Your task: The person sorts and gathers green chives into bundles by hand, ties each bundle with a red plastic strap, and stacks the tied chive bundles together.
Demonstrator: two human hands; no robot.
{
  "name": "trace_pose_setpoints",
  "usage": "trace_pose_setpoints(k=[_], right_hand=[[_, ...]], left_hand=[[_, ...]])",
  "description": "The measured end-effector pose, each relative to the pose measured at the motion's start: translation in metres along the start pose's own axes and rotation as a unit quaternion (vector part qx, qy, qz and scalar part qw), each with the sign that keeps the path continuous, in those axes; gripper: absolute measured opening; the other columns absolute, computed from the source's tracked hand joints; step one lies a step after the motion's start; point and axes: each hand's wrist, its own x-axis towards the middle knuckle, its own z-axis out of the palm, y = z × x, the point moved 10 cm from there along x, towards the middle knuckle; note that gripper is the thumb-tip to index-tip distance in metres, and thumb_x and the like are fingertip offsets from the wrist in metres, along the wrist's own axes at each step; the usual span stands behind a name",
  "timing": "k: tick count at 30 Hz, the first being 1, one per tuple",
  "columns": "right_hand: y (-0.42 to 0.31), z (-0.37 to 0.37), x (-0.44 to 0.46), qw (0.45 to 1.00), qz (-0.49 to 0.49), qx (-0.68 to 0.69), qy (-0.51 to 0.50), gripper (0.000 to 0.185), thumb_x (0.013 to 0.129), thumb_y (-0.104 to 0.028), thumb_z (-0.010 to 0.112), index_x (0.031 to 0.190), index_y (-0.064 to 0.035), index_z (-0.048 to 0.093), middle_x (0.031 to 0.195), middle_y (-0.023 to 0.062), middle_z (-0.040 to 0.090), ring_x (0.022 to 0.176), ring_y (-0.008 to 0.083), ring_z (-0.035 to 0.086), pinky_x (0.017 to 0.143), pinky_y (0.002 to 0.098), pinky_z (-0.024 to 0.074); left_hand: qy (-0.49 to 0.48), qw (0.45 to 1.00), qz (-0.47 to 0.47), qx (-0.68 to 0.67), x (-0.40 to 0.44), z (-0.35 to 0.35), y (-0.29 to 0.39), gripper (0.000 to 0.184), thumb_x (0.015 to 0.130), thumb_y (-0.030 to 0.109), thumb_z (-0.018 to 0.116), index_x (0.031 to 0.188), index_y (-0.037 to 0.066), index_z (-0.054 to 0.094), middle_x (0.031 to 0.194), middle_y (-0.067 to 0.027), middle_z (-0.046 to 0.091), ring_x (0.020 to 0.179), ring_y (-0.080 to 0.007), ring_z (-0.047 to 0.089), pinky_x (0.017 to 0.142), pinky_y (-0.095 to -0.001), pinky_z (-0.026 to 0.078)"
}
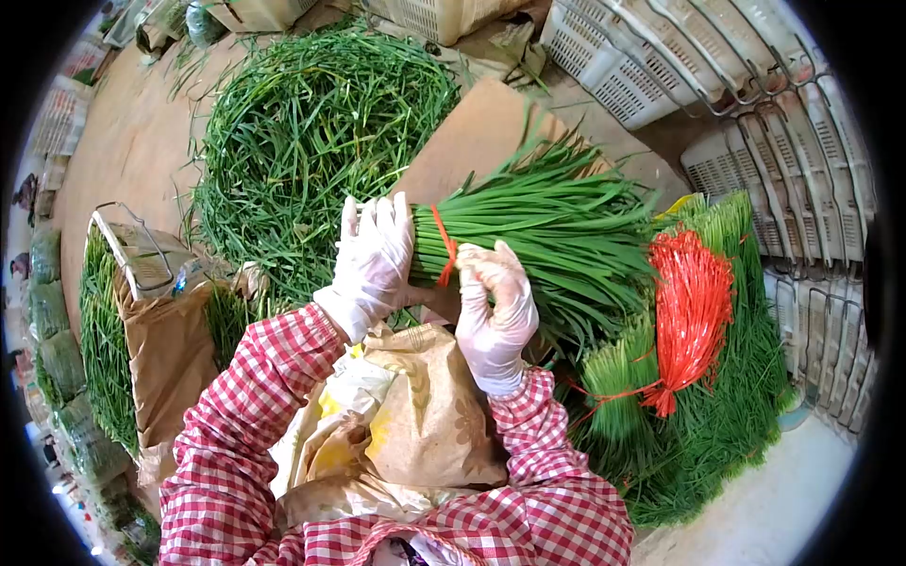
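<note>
A bunch of garlic chives (557,226) lies crosswise in front of me, leaves to the right. A red plastic tie (443,245) circles it near the stem end. My left hand (373,259), in a white glove, is closed over the stem end, left of the tie. My right hand (496,307), gloved too, is pinched at the lower right of the tie, apparently on the tie's end; the fingertips partly hide it. To the right, a bundle of red plastic strips (691,316) lies on more chives (746,406), beside a smaller tied bunch (618,387).
A large heap of loose green leaves (321,141) covers the floor ahead. A wire-handled crate (142,250) with chives and brown paper stands left. White plastic crates (604,66) are stacked at the right. A brown board (472,132) lies behind the bunch.
</note>
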Motion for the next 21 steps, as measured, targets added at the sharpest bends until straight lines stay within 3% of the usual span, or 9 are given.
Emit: trace_pose_setpoints(k=[2, 5, 6, 7, 11, 16, 17, 19, 21], right_hand=[[0.002, -0.002, -0.001, 0.998, -0.002, -0.056, 0.041, 0.013, 0.079, -0.001, 0.064, 0.091, -0.0045, 0.059, 0.092, 0.0086, 0.062, 0.083, 0.0265, 0.059, 0.08, 0.0389, 0.047], [-0.009, 0.005, 0.0, 0.992, -0.043, -0.117, 0.035, 0.016, 0.077, -0.002, 0.066, 0.092, -0.0055, 0.06, 0.092, 0.0079, 0.06, 0.081, 0.0253, 0.058, 0.072, 0.0366, 0.0467], [-0.008, 0.007, -0.001, 0.992, -0.046, -0.113, 0.036, 0.017, 0.077, -0.002, 0.066, 0.092, -0.0063, 0.06, 0.092, 0.0078, 0.06, 0.082, 0.025, 0.058, 0.072, 0.0356, 0.0472], [-0.008, 0.004, 0.0, 0.991, -0.035, -0.121, 0.037, 0.015, 0.078, -0.002, 0.066, 0.091, -0.005, 0.06, 0.09, 0.0089, 0.06, 0.08, 0.0257, 0.059, 0.071, 0.0351, 0.0485], [0.012, 0.001, -0.009, 0.995, 0.09, 0.04, 0.023, 0.003, 0.085, 0.0, 0.058, 0.087, 0.0004, 0.056, 0.089, 0.0103, 0.061, 0.079, 0.0179, 0.059, 0.072, 0.0292, 0.0486], [0.004, 0.0, -0.014, 0.991, 0.129, 0.042, 0.0, 0.007, 0.083, 0.001, 0.061, 0.087, -0.0007, 0.056, 0.088, 0.0109, 0.062, 0.077, 0.0203, 0.06, 0.071, 0.0321, 0.0499], [0.004, 0.001, -0.012, 0.991, 0.127, 0.042, 0.002, 0.007, 0.083, 0.001, 0.061, 0.087, -0.0007, 0.056, 0.088, 0.0109, 0.062, 0.077, 0.0203, 0.06, 0.071, 0.0321, 0.0499], [-0.021, 0.005, 0.001, 0.999, 0.021, -0.028, -0.013, 0.009, 0.08, 0.001, 0.063, 0.087, -0.0018, 0.058, 0.087, 0.0116, 0.062, 0.078, 0.0245, 0.062, 0.071, 0.034, 0.0501], [-0.021, 0.009, 0.004, 1.0, 0.01, -0.015, -0.009, 0.007, 0.08, -0.002, 0.063, 0.087, -0.0029, 0.06, 0.087, 0.0125, 0.062, 0.08, 0.0287, 0.061, 0.072, 0.0351, 0.0496]], left_hand=[[-0.009, 0.999, 0.001, -0.048, -0.004, -0.005, 0.001, 0.128, 0.049, 0.06, 0.077, 0.14, -0.004, 0.014, 0.14, -0.0266, 0.026, 0.134, -0.0391, 0.022, 0.109, -0.0535, 0.009], [0.074, 0.97, 0.111, -0.204, -0.008, -0.03, 0.03, 0.102, 0.062, 0.035, 0.075, 0.14, -0.002, 0.02, 0.139, -0.0241, 0.03, 0.134, -0.0364, 0.024, 0.109, -0.0497, 0.015], [0.115, 0.951, 0.137, -0.251, -0.006, -0.027, 0.038, 0.079, 0.067, 0.019, 0.069, 0.136, 0.001, 0.033, 0.137, -0.02, 0.037, 0.131, -0.0355, 0.031, 0.107, -0.0478, 0.021], [0.154, 0.936, 0.168, -0.268, -0.01, -0.028, 0.044, 0.064, 0.071, 0.015, 0.065, 0.13, 0.005, 0.044, 0.134, -0.0151, 0.043, 0.128, -0.0351, 0.036, 0.105, -0.0478, 0.025], [0.181, 0.941, 0.176, -0.225, -0.012, -0.007, 0.045, 0.059, 0.074, 0.024, 0.06, 0.13, 0.012, 0.045, 0.138, -0.0117, 0.039, 0.131, -0.0338, 0.033, 0.104, -0.0483, 0.026], [0.16, 0.972, 0.133, -0.106, -0.025, 0.006, 0.045, 0.053, 0.078, 0.031, 0.055, 0.13, 0.021, 0.046, 0.139, -0.0111, 0.037, 0.131, -0.0334, 0.032, 0.104, -0.0525, 0.024], [0.163, 0.974, 0.111, -0.108, -0.028, 0.005, 0.044, 0.05, 0.081, 0.031, 0.051, 0.131, 0.023, 0.046, 0.139, -0.0106, 0.036, 0.132, -0.032, 0.03, 0.104, -0.0529, 0.022], [0.138, 0.988, 0.044, -0.059, -0.027, 0.013, 0.045, 0.049, 0.085, 0.035, 0.044, 0.133, 0.023, 0.044, 0.141, -0.0075, 0.035, 0.134, -0.028, 0.028, 0.107, -0.0506, 0.018], [0.159, 0.987, 0.019, -0.02, -0.018, 0.013, 0.046, 0.053, 0.083, 0.035, 0.046, 0.133, 0.019, 0.043, 0.139, -0.0092, 0.037, 0.132, -0.029, 0.03, 0.107, -0.0506, 0.018]])
